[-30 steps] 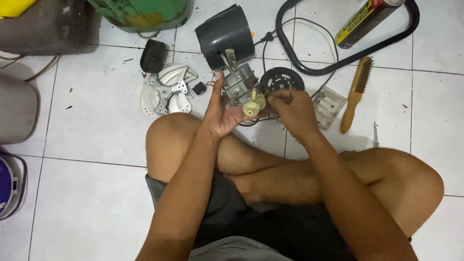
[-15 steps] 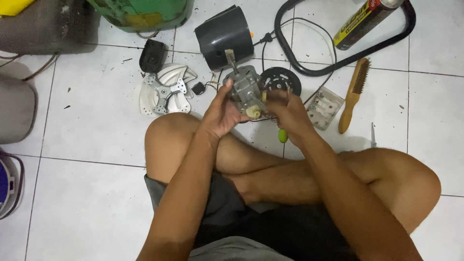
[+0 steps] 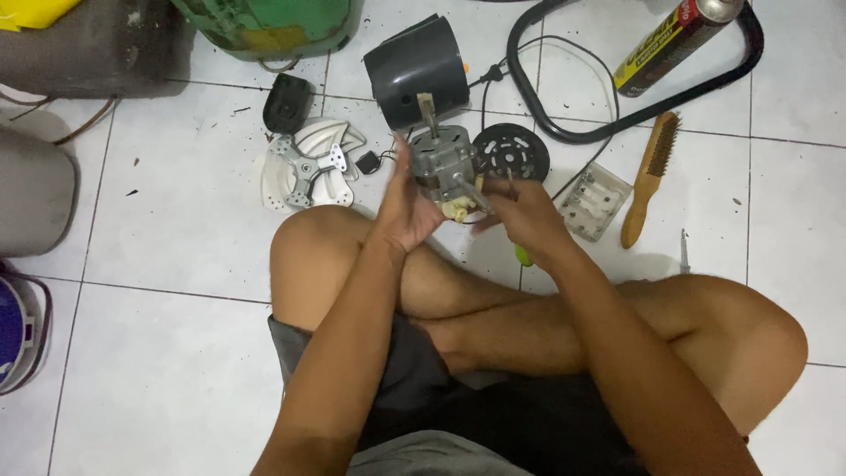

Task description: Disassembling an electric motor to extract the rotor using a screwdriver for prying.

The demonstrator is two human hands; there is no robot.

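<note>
A grey fan motor point(image 3: 441, 163) with a metal shaft is held above my crossed legs. My left hand point(image 3: 404, 210) grips its left side. My right hand point(image 3: 522, 216) holds a green-handled screwdriver point(image 3: 523, 256), whose metal tip reaches the motor's lower part. A dark plastic motor housing point(image 3: 416, 70) lies on the tiles just behind the motor, and a round black vented cover point(image 3: 511, 152) lies to its right.
White fan parts point(image 3: 304, 163) and a small black part point(image 3: 287, 102) lie at the left. A wire brush point(image 3: 649, 176), a clear switch block point(image 3: 597, 201), a spray can point(image 3: 677, 40), a black cable loop point(image 3: 573, 132) and a small tool point(image 3: 684, 251) lie at the right. A green cylinder point(image 3: 273, 26) stands behind.
I have lifted the motor and turned it upright between my hands. My right hand now has the screwdriver against it.
</note>
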